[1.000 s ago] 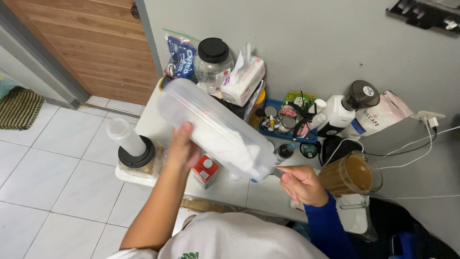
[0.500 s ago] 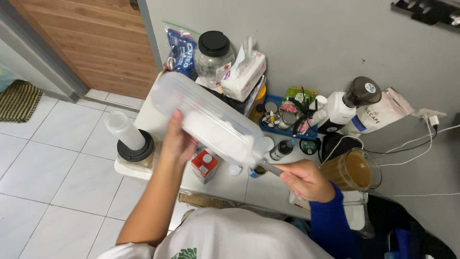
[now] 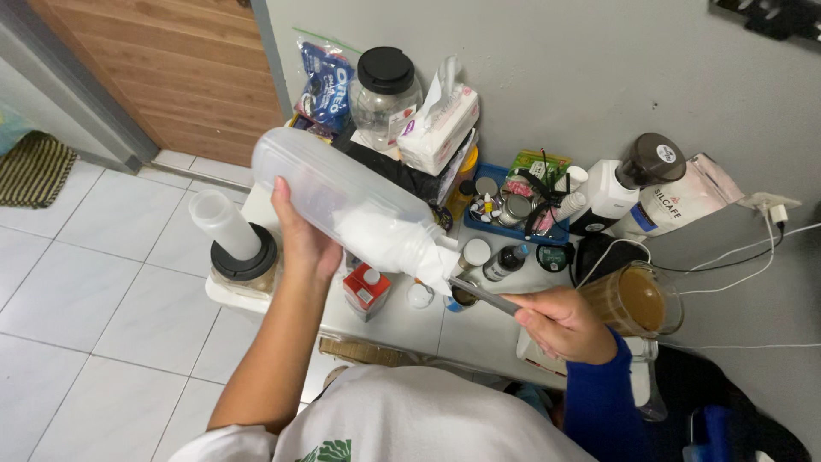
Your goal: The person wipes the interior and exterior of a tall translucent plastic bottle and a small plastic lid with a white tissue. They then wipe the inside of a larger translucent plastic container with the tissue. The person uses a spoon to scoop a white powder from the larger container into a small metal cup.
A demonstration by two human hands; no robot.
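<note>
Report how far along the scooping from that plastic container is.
Done: the glass beside the right hand already holds brown drink. In hand: the left hand tilts the clear plastic container, white powder gathered at its mouth, while the right hand holds a spoon at the opening. Left: whether powder is on the spoon cannot be seen; none shows on the drink.

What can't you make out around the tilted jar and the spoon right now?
Head view only:
- Spoon bowl: hidden behind the tilted jar's mouth.
- Right hand fingers: curled under, so the grip is hidden.
- What sits under the jar's mouth: covered by jar and spoon.
- Left hand palm: hidden behind the jar.
</note>
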